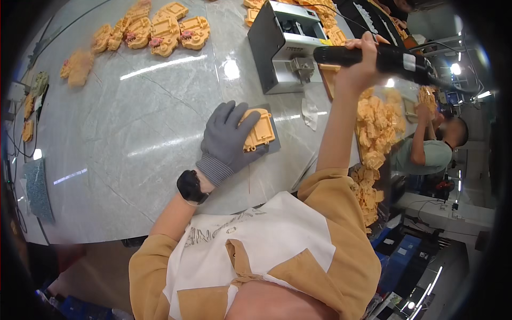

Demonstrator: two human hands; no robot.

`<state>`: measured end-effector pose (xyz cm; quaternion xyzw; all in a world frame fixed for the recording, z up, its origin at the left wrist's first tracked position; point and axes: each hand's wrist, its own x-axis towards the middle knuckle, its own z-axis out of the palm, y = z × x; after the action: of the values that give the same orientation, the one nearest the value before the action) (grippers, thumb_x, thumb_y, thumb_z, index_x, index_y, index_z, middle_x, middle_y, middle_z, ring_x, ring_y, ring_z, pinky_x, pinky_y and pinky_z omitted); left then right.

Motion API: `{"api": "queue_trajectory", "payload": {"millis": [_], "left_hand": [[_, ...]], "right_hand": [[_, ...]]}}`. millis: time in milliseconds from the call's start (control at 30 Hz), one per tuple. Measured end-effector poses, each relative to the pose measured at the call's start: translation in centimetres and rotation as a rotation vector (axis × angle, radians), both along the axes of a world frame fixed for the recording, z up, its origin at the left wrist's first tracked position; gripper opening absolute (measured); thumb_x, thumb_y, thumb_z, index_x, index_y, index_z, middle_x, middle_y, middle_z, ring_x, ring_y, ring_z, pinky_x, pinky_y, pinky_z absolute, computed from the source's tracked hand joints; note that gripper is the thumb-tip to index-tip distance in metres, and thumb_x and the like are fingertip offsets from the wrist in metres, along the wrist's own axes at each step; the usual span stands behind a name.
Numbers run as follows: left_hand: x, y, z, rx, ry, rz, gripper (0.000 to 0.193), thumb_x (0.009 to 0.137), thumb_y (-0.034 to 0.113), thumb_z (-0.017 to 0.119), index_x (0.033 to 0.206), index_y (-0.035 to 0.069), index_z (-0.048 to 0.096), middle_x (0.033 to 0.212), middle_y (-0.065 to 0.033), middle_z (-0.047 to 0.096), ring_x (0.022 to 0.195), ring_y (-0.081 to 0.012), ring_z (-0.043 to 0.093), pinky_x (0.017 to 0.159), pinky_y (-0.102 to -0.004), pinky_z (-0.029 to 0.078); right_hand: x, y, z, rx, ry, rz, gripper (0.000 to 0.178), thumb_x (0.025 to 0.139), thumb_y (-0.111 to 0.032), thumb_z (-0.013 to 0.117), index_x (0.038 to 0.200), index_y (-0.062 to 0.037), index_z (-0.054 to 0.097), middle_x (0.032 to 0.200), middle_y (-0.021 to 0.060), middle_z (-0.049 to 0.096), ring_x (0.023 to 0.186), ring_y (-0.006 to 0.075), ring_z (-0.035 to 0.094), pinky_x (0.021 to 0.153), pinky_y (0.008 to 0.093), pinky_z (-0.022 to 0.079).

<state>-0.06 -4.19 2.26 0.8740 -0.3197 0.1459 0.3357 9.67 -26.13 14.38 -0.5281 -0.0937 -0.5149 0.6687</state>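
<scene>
My left hand (230,137), in a grey knit glove with a black watch at the wrist, presses on a flat yellow plastic part (260,129). That part lies on a small grey pad (273,144) on the grey marble table (133,144). My right hand (360,65) is bare and raised. It grips a black electric screwdriver (384,57) held sideways, with a cable at its right end, above and to the right of the part.
A grey box-shaped machine (285,45) stands just behind the part. Several yellow plastic parts (154,29) lie at the table's far left, and a heap of them (373,133) fills the right side. Another person (432,146) works at the right.
</scene>
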Motion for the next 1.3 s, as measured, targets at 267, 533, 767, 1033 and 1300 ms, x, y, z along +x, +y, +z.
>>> {"api": "queue_trajectory", "payload": {"millis": [267, 533, 767, 1033, 1300], "left_hand": [[0.1, 0.0, 0.3, -0.02, -0.009, -0.007, 0.07, 0.058, 0.04, 0.078, 0.116, 0.012, 0.051, 0.118, -0.0139, 0.049, 0.111, -0.0372, 0.045, 0.091, -0.0462, 0.041], [0.1, 0.0, 0.5, -0.014, -0.001, -0.014, 0.07, 0.057, 0.038, 0.079, 0.115, 0.011, 0.051, 0.117, -0.0141, 0.05, 0.109, -0.0372, 0.046, 0.091, -0.0455, 0.041], [0.2, -0.1, 0.6, -0.028, 0.004, -0.011, 0.069, 0.058, 0.04, 0.079, 0.115, 0.012, 0.052, 0.116, -0.013, 0.05, 0.109, -0.0371, 0.046, 0.09, -0.0459, 0.042], [0.3, -0.1, 0.5, -0.033, 0.016, -0.026, 0.067, 0.059, 0.039, 0.078, 0.114, 0.011, 0.052, 0.115, -0.0145, 0.05, 0.107, -0.0374, 0.047, 0.09, -0.0464, 0.042], [0.3, -0.1, 0.8, -0.027, 0.001, -0.032, 0.068, 0.058, 0.04, 0.079, 0.113, 0.011, 0.052, 0.114, -0.0145, 0.051, 0.107, -0.0366, 0.047, 0.089, -0.0458, 0.042]], "right_hand": [[1.2, -0.1, 1.9, 0.027, -0.034, 0.065, 0.024, 0.074, -0.001, 0.067, 0.091, 0.002, 0.05, 0.061, 0.0071, 0.053, 0.045, 0.0133, 0.052, 0.045, 0.0258, 0.046], [5.5, -0.9, 5.1, 0.004, -0.037, 0.102, 0.022, 0.079, -0.015, 0.067, 0.078, -0.0005, 0.05, 0.056, 0.0087, 0.052, 0.046, 0.0191, 0.051, 0.047, 0.031, 0.046], [4.7, 0.3, 3.0, 0.222, 0.071, 0.207, 0.027, 0.078, -0.022, 0.068, 0.087, -0.0022, 0.051, 0.056, 0.0068, 0.052, 0.046, 0.0181, 0.052, 0.046, 0.0301, 0.046], [-0.9, -0.6, 2.3, 0.274, 0.051, 0.304, 0.026, 0.081, -0.018, 0.062, 0.097, -0.0019, 0.049, 0.059, 0.0074, 0.051, 0.052, 0.0173, 0.051, 0.05, 0.0304, 0.046], [0.6, 0.8, -2.1, 0.253, 0.198, 0.25, 0.025, 0.081, -0.018, 0.063, 0.095, 0.0, 0.051, 0.064, 0.0071, 0.056, 0.054, 0.0174, 0.058, 0.055, 0.0294, 0.05]]}}
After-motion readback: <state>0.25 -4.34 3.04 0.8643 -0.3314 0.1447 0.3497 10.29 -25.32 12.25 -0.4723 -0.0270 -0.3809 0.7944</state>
